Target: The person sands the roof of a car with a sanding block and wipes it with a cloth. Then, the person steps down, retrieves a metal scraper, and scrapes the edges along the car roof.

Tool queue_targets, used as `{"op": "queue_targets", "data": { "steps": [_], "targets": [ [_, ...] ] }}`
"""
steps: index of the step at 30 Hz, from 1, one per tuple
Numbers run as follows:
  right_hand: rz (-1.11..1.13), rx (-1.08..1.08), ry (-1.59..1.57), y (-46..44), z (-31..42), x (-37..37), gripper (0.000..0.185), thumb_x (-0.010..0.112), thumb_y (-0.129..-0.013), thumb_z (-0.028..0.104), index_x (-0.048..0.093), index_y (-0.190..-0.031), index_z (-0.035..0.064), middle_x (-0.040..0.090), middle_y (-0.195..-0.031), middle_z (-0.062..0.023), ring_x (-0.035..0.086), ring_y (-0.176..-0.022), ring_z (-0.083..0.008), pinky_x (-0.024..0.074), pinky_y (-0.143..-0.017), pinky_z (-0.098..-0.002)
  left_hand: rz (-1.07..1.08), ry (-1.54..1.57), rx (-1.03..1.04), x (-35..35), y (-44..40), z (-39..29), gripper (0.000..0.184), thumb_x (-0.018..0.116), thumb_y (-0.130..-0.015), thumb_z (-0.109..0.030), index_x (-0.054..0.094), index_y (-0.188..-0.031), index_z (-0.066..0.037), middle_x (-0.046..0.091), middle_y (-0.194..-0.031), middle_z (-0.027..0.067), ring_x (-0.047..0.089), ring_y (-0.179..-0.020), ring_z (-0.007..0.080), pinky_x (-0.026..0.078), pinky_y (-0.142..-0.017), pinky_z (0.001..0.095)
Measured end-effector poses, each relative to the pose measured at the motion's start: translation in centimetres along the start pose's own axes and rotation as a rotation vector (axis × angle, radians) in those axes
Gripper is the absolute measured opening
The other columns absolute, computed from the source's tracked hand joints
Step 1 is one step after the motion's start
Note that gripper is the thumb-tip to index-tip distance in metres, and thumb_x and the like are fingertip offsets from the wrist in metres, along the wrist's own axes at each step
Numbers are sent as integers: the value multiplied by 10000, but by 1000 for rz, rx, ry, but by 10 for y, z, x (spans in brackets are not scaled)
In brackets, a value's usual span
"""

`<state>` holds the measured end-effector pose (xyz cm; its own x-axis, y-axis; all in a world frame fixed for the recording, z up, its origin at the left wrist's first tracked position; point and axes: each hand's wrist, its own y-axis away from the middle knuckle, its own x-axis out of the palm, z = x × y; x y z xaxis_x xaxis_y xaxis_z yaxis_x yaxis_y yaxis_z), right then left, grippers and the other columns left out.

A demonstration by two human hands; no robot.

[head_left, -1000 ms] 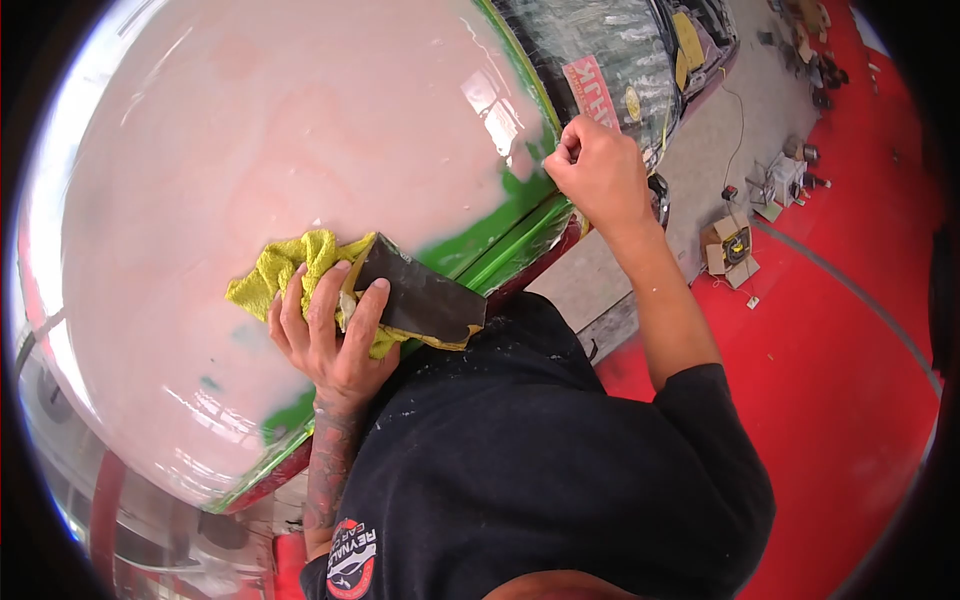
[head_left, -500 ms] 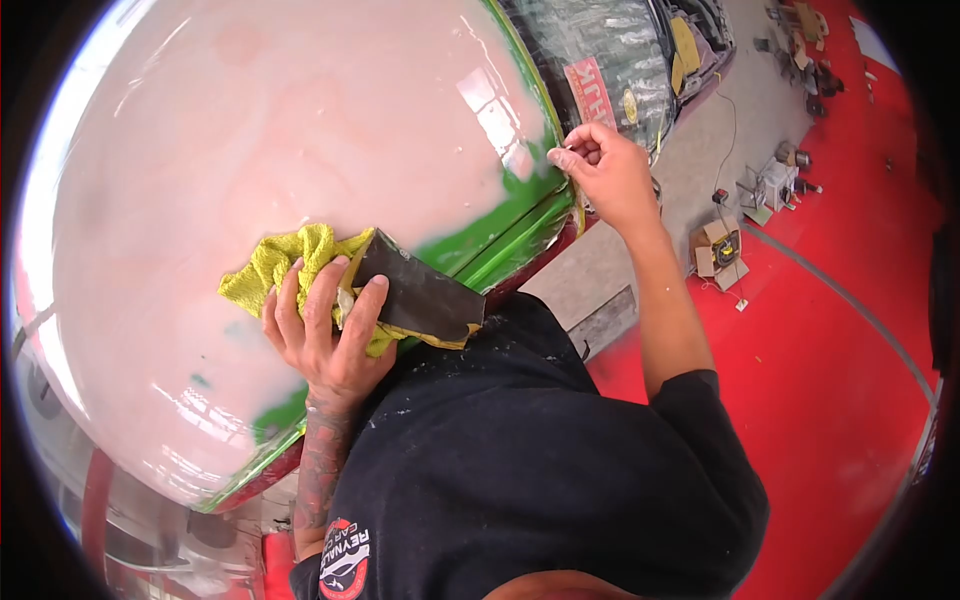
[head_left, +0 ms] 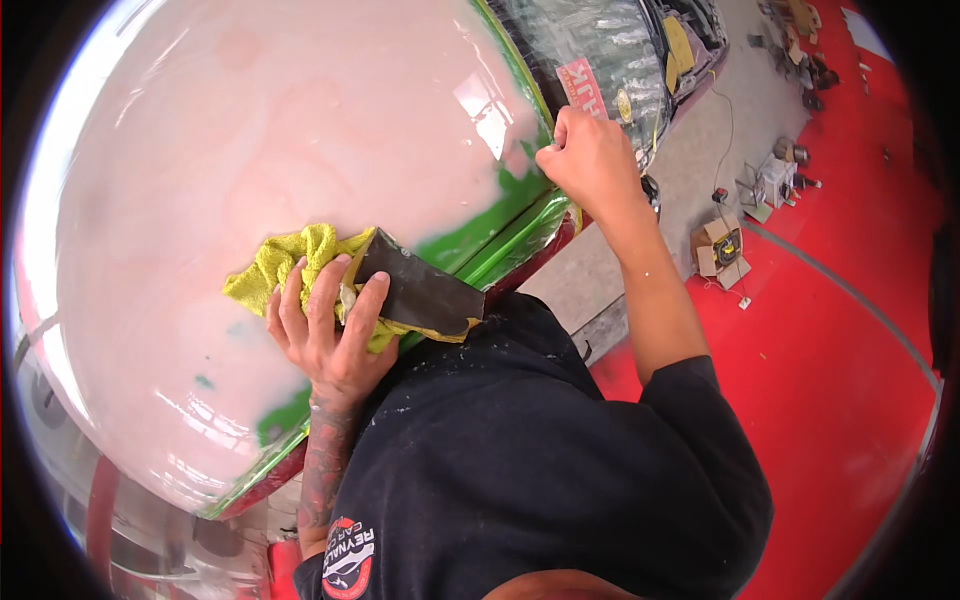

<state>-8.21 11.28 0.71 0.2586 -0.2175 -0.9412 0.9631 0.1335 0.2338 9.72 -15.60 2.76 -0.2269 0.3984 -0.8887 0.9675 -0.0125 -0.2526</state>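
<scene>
A car roof (head_left: 330, 150), pale pinkish with bare green patches along its side, spreads beneath both hands. My left hand (head_left: 335, 335) presses a crumpled yellow cloth (head_left: 285, 262) and a dark sheet of sandpaper (head_left: 425, 295) against the roof near its edge. The sheet curves, and its yellowish backing shows along the lower border. At the front corner of the roof, beside the taped windshield edge, my right hand (head_left: 590, 165) is closed, thumb against curled fingers. Whatever it may pinch is hidden or too small to make out.
The windshield (head_left: 590, 60) is covered with smeared film and a red-lettered sticker. Green trim (head_left: 510, 240) runs along the roof side close to my body. On the floor to the right are an open cardboard box (head_left: 718, 250), a cable and assorted gear.
My right hand has moved slightly up and left along the windshield edge, its fingers curling tighter. My left hand stays on the cloth and sandpaper.
</scene>
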Motion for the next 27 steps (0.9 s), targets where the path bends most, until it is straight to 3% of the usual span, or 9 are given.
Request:
{"op": "queue_targets", "data": {
  "steps": [8,11,13,17,19,23,27],
  "targets": [
    [34,8,11,1,1,-1,156,660,-725,129,576,-750,1,637,-678,-224,648,-694,-413,507,-671,-475,20,20,-8,-2,1,1,574,794,-552,-160,716,-1108,-278,619,-1279,25,545,-1231,355,363,-1027,543],
    [40,16,-16,2,-4,-4,132,658,-735,103,593,-771,-6,634,-671,-206,653,-655,-348,510,-642,-414,11,19,-4,-2,1,1,579,793,-548,-160,715,-1109,-276,617,-1283,26,543,-1234,354,365,-1023,540],
    [79,-29,-194,3,-13,-7,115,669,-786,90,627,-819,-12,662,-689,-138,654,-628,-223,503,-621,-343,17,24,15,-3,0,1,566,746,-561,-132,702,-1117,-226,617,-1262,65,545,-1226,395,370,-1034,544],
    [132,94,-438,6,-23,-7,111,683,-809,101,668,-837,-5,697,-723,-137,687,-650,-247,525,-636,-355,12,28,14,-3,-1,1,562,742,-558,-137,705,-1112,-225,617,-1262,65,545,-1225,395,370,-1035,544],
    [85,96,-437,10,-18,-4,125,698,-827,113,682,-875,-2,692,-713,-108,670,-632,-180,520,-630,-331,24,24,-11,-3,0,1,585,789,-540,-160,716,-1108,-277,617,-1282,22,542,-1234,349,369,-1015,532],
    [52,91,-465,15,-20,-1,105,689,-820,83,674,-872,-6,703,-747,-127,681,-640,-214,527,-637,-344,33,32,-7,-3,0,1,583,788,-542,-162,716,-1109,-278,619,-1279,20,543,-1233,348,369,-1016,530],
    [13,19,-338,14,-9,-3,90,666,-794,61,640,-841,-12,683,-753,-171,676,-666,-304,529,-651,-395,8,20,-2,-2,0,1,574,783,-549,-156,717,-1105,-280,620,-1278,18,544,-1233,348,367,-1020,527]
  ]
}}
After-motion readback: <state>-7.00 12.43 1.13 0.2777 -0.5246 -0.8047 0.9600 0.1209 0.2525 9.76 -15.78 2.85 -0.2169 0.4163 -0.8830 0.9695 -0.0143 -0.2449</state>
